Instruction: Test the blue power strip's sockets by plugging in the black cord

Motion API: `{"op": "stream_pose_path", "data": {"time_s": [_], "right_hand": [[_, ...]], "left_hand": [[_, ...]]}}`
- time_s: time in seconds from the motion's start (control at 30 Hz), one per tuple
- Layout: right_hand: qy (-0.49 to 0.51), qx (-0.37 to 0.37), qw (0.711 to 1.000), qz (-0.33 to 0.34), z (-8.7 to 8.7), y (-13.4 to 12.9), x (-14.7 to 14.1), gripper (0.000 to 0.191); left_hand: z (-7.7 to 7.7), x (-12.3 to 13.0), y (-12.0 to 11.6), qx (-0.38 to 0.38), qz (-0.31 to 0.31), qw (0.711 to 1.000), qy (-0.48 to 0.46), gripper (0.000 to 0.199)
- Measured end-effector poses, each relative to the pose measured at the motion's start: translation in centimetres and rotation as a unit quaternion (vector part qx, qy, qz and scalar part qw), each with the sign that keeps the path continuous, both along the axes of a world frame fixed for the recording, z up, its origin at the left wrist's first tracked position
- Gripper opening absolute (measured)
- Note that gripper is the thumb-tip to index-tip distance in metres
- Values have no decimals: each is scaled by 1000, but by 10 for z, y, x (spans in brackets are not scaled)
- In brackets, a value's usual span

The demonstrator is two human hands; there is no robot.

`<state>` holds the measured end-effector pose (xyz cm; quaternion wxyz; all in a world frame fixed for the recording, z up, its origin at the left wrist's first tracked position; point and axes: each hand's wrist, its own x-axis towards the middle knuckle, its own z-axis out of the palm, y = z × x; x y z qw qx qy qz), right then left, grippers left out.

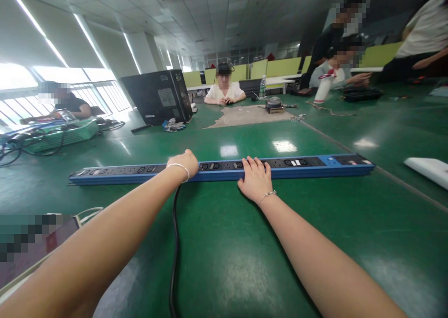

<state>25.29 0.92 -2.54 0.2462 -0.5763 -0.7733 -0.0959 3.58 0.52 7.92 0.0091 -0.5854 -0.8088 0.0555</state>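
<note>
A long blue power strip [290,172] with black sockets along its top lies crosswise on the green table. My left hand [185,164] is closed in a fist over the strip, left of its middle. From beneath this hand a black power cable [175,234] runs down towards me; its end is hidden inside the fist. My right hand [257,178] grips the strip a little right of its middle, fingers across the socketed top and thumb at the near side.
A phone-like screen [59,243] is at the lower left, partly pixelated. Behind the strip stand a black computer case [159,96], gloves [174,125] and a green basket [63,136] with cables. A white object [429,171] lies far right. Several people sit or stand around the table.
</note>
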Motion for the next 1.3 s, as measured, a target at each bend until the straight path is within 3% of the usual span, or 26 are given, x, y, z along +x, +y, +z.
{"op": "stream_pose_path", "data": {"time_s": [0.1,0.17,0.27,0.37,0.5,0.87,1.3], "right_hand": [[3,0,1000,4,-1,1,0,62],[5,-2,1000,4,-1,1,0,62],[9,-5,1000,3,0,1,0,62],[14,-5,1000,4,0,0,-1,62],[23,-4,1000,3,1,-1,-2,61],[25,-9,1000,3,1,-1,-2,62],[31,-7,999,9,0,0,-2,61]], "left_hand": [[21,12,4,46,-49,997,-25,44],[29,26,8,-5,-97,990,-100,42],[26,47,14,-108,-118,965,-209,41],[15,60,23,-145,-105,954,-239,40],[11,69,34,-153,-114,966,-176,43],[26,96,32,-166,-169,971,-23,35],[19,94,30,-152,-155,975,-47,34]]}}
